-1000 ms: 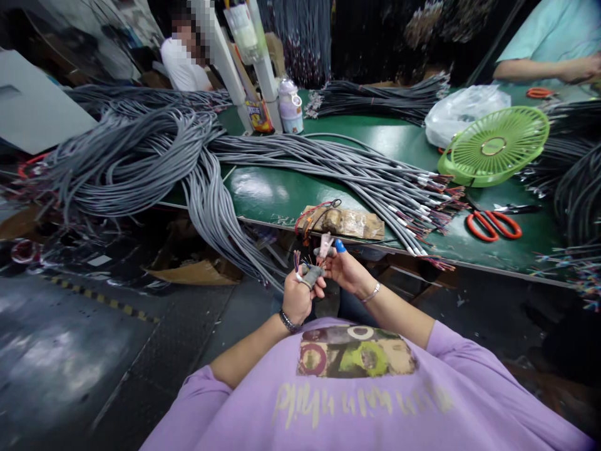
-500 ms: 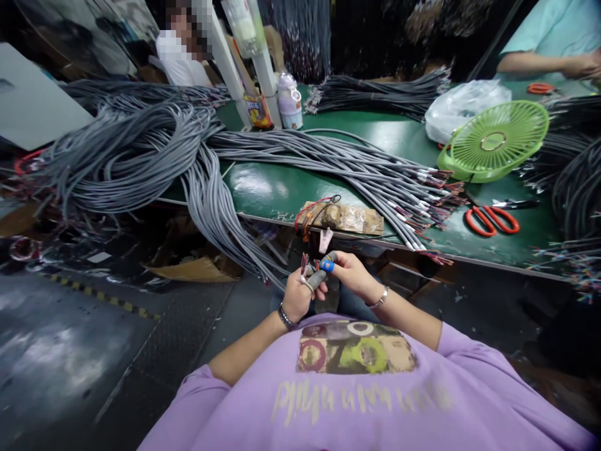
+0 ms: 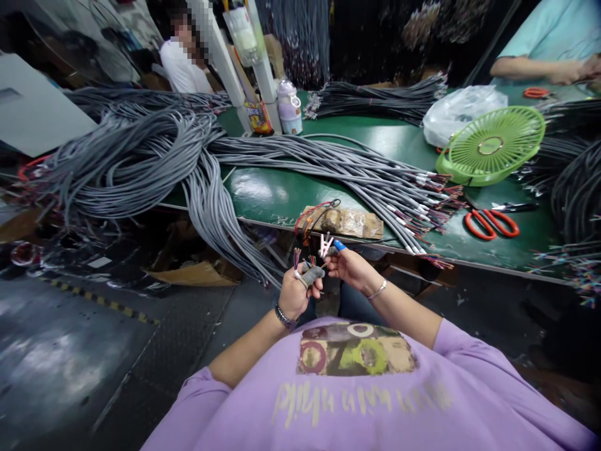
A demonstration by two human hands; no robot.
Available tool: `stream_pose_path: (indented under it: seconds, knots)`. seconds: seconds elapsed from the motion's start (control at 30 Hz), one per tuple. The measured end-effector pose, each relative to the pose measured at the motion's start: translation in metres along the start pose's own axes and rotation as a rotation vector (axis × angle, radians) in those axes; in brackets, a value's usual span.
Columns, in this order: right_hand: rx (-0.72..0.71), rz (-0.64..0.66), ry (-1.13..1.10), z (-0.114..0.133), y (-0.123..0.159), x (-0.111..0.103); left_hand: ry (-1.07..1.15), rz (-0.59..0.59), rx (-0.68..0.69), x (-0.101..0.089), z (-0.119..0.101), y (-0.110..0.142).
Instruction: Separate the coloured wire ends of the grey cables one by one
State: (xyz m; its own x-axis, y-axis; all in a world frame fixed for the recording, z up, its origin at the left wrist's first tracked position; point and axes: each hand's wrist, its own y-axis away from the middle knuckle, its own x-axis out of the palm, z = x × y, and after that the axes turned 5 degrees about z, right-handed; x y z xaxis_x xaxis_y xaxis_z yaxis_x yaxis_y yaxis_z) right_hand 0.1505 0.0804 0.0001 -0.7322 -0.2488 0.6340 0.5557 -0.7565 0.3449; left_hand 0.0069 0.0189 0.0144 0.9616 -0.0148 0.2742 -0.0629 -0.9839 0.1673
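Head view has the left hand [image 3: 294, 295] closed around a cable end [image 3: 297, 273], its grey-covered thumb pressing there, with coloured wires [image 3: 297, 257] fanning up just in front of the near edge of the green table [image 3: 258, 185]. Close beside it, the right hand [image 3: 351, 270] is curled, a blue cover [image 3: 339, 245] on one digit, its fingertips by a whitish clip [image 3: 325, 245]; whether they pinch a wire, I cannot tell. Beyond, a taped cardboard strip [image 3: 352, 223] lies along the table edge, between grey cables [image 3: 300, 152] and the hands.
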Motion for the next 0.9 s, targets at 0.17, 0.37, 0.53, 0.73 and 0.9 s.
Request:
stream_pose_path:
  seconds: [0.17, 0.37, 0.53, 0.73, 0.9]
  knots:
    - [0.007, 0.190, 0.103, 0.005, 0.005, 0.005, -0.047, 0.005, -0.011, 0.001, 0.002, -0.003]
    - [-0.108, 0.095, 0.285, -0.002, 0.010, 0.011, -0.123, 0.011, 0.010, 0.000, 0.010, -0.001]
    - [-0.196, -0.040, 0.267, -0.013, 0.012, 0.017, -0.108, -0.039, -0.001, 0.001, 0.009, 0.003]
    - [-0.189, -0.184, 0.072, -0.011, 0.005, 0.010, -0.052, -0.079, 0.016, 0.001, 0.003, 0.005]
    - [-0.040, -0.068, -0.096, 0.005, -0.007, 0.003, 0.001, -0.049, 0.037, 0.001, -0.004, 0.000]
